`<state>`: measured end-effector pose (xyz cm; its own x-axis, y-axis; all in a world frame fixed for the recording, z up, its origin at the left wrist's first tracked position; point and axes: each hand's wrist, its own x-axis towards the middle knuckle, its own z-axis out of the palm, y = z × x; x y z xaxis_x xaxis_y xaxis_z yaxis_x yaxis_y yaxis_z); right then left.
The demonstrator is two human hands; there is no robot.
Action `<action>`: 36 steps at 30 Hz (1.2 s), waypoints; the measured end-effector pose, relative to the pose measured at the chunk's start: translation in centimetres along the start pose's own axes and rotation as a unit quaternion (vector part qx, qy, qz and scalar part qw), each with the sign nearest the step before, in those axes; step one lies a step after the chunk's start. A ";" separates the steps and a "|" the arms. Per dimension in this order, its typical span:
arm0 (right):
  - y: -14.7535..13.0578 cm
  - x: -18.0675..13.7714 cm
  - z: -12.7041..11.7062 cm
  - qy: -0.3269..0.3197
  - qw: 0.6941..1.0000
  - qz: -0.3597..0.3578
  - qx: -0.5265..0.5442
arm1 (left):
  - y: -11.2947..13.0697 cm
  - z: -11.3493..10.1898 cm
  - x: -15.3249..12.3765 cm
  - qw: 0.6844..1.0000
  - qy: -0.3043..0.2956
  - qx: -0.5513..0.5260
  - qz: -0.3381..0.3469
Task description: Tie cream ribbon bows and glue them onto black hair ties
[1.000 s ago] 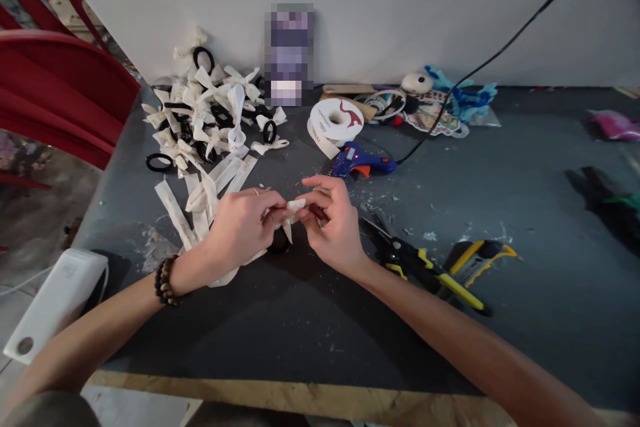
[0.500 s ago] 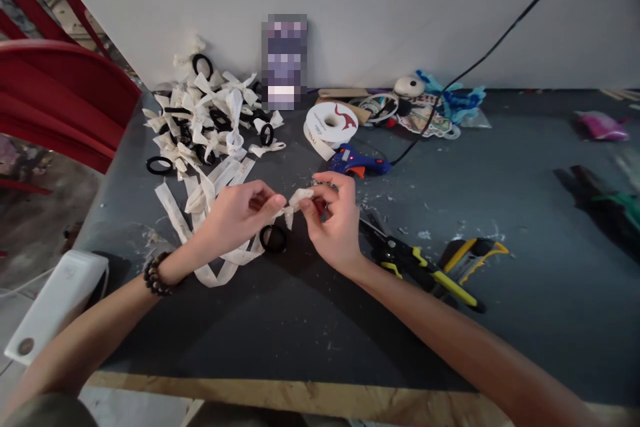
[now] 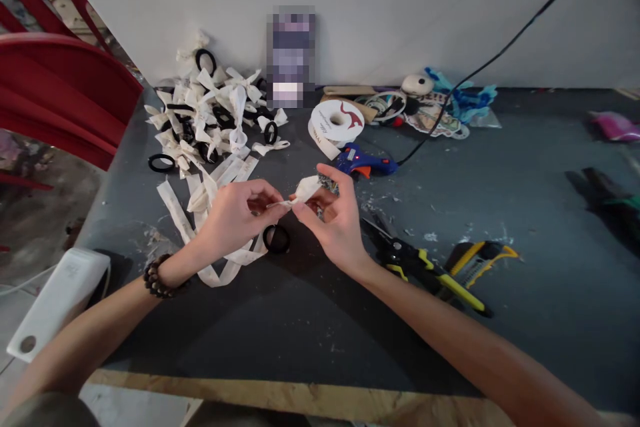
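Note:
Between my two hands is a white ribbon bow (image 3: pixel 307 187), held above the dark tabletop. My left hand (image 3: pixel 249 208) pinches its narrow left end between thumb and fingers. My right hand (image 3: pixel 336 217) grips it near the middle, thumb in front, with the index finger raised. Just below the fingers lies a black hair tie (image 3: pixel 276 239). Loose lengths of white ribbon (image 3: pixel 173 208) spread under and beside my left hand. Behind them is a heap of white bows with black hair ties (image 3: pixel 220 113).
A ribbon spool (image 3: pixel 336 123) and a blue glue gun (image 3: pixel 365 160) sit beyond my right hand. Yellow-black pliers (image 3: pixel 425 267) and a yellow cutter (image 3: pixel 480 260) lie right. A phone (image 3: pixel 291 60) leans on the wall; a white power bank (image 3: pixel 60 300) is at left.
My hands have drawn closer together on the bow. The right thumb has moved left towards the left fingertips, and more of the bow's loop shows. The view has shifted slightly.

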<state>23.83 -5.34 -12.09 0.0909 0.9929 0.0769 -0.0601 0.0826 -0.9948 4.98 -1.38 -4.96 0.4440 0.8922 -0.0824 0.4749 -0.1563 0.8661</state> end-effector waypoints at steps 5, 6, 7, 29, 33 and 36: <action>0.0 0.0 -0.2 0.021 0.999 -0.004 -0.031 | -0.8 0.2 0.2 0.999 -0.040 0.018 -0.017; 0.0 -0.1 -0.2 0.025 0.999 -0.007 -0.036 | -0.9 0.3 0.3 0.999 -0.041 0.025 -0.017; -0.1 -0.1 -0.2 0.027 0.999 -0.007 -0.038 | -1.0 0.3 0.3 0.999 -0.040 0.032 -0.017; 0.5 0.8 0.2 -0.068 0.984 0.069 0.148 | -0.9 -0.4 1.1 0.989 -0.081 0.120 -0.002; 0.5 0.5 0.2 -0.066 0.985 0.083 0.133 | -0.8 -0.4 0.7 0.987 -0.141 0.074 0.002; 0.6 0.3 0.3 -0.069 0.985 0.087 0.132 | -0.9 -0.6 1.0 0.985 -0.137 0.105 -0.022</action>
<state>23.56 -4.94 -12.66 -0.0781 0.9947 -0.0665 -0.3208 -0.0883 -0.9430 4.51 -0.11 -5.55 0.5943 0.7569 -0.2717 0.6319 -0.2306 0.7399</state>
